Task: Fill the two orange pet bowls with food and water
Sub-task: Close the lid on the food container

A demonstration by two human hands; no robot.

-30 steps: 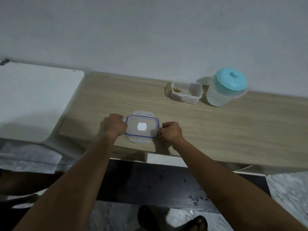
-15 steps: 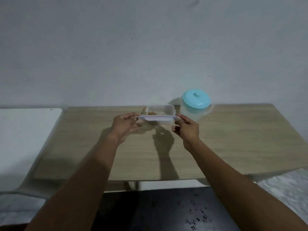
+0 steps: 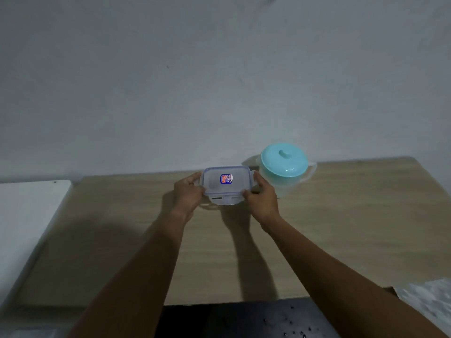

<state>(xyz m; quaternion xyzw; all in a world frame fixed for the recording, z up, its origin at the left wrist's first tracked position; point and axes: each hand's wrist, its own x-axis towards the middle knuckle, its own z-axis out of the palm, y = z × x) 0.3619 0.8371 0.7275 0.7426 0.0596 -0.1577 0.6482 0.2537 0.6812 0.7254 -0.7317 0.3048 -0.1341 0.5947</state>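
Observation:
A clear lid with a blue seal and a small sticker [image 3: 226, 179] lies over the clear food container at the back of the wooden table [image 3: 341, 230]. My left hand [image 3: 188, 194] grips the lid's left edge and my right hand [image 3: 261, 197] grips its right edge. The container underneath is almost fully hidden by the lid and hands. A clear water pitcher with a turquoise lid [image 3: 284, 160] stands just right of the container, close to my right hand. No orange pet bowls are in view.
A white surface [image 3: 26, 215] adjoins the table on the left. The grey wall rises directly behind the table. Below the table's front edge lies a dark floor area [image 3: 244, 320] with small scattered bits.
Both hands lifted the lid from the table's front, carried it toward the back and set it over the food container. The camera tilted up.

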